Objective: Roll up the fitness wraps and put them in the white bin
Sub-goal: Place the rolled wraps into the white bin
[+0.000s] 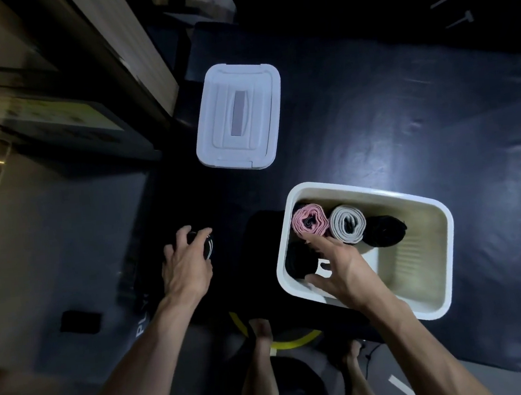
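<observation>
1. The person's bare feet (261, 331) stand at the near edge of a dark mat (404, 119), beside a yellow ring (294, 342) on the floor.
2. The left hand (186, 268) reaches down to a dark rolled wrap (208, 245) on the mat; the fingers curl over the roll and grip it.
3. The right hand (339, 269) hovers over the near left corner of the white bin (380, 195), fingers spread wide and holding nothing. The forefinger tip lies close to the pink wrap (309, 223); contact cannot be confirmed.
4. Inside the bin, three rolls stand in a row along the far wall: pink wrap, grey wrap (347, 224), black wrap (383, 230). Another black roll (298, 257) sits in the near left corner.
5. The white lid (238, 116) lies flat on the mat, well beyond the bin.
</observation>
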Demonstrator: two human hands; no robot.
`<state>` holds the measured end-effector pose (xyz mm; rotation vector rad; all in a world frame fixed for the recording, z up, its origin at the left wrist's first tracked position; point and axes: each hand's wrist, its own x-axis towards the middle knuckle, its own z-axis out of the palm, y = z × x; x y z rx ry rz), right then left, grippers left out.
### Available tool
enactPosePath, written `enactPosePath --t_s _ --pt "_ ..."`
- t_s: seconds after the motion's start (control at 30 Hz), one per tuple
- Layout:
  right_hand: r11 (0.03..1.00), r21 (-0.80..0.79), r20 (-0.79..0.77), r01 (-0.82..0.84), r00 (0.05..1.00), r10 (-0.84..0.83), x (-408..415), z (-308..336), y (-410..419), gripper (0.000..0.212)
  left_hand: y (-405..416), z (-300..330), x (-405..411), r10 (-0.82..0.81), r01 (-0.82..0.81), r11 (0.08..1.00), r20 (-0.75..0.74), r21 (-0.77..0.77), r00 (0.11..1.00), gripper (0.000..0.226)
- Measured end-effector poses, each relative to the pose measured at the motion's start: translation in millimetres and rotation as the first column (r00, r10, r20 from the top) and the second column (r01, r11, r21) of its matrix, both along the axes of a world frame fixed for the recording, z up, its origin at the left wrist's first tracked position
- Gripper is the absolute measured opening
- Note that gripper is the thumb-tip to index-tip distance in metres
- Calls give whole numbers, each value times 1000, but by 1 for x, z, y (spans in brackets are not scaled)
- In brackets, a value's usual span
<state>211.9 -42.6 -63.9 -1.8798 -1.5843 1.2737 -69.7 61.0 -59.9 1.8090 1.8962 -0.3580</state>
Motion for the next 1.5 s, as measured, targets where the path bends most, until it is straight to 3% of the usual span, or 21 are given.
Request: enactPosePath --t_s 0.13,0.23,0.37,0.43,0.53,0.63,0.7,0.77,0.93,1.1,1.23,1.5 --pt "997 63 59 53 997 -57 3 0 -2 63 1 8 2 -2 -2 997 59 73 998 56" --pt "978 147 64 149 985 -160 5 17 0 50 3 34 16 -70 19 967 193 256 979 67" --pt "949 278 -62 150 988 -139 2 58 11 70 1 90 63 -284 82 892 411 444 867 71" --pt "932 343 -60 117 993 -103 3 76 16 83 -4 110 91 -386 165 880 471 445 793 70" --pt "900 426 35 97 992 -123 10 86 13 85 -15 119 123 -452 266 885 566 383 689 73" --pt "912 370 59 179 975 -215 27 84 -2 73 -23 116 136 -315 234 949 712 213 628 72" --pt "938 286 96 195 968 -230 43 72 -17 69 -23 108 133 -249 139 968 719 209 649 56" --pt "970 160 132 182 970 -204 56 58 -32 70 -22 94 123 -240 67 955 623 288 745 43" --pt "989 -34 139 147 980 -140 55 31 -47 75 -27 64 108 -100 12 983 476 185 874 54" --pt "983 -66 78 171 983 -166 43 16 -39 73 -35 51 106 -39 8 998 480 67 877 37" --pt "980 -80 93 182 980 -174 42 8 -33 48 -37 48 107 -9 -9 999 499 35 867 29" --pt "980 6 145 200 969 -198 45 20 -14 29 16 16 98 110 -144 989 544 21 832 18"
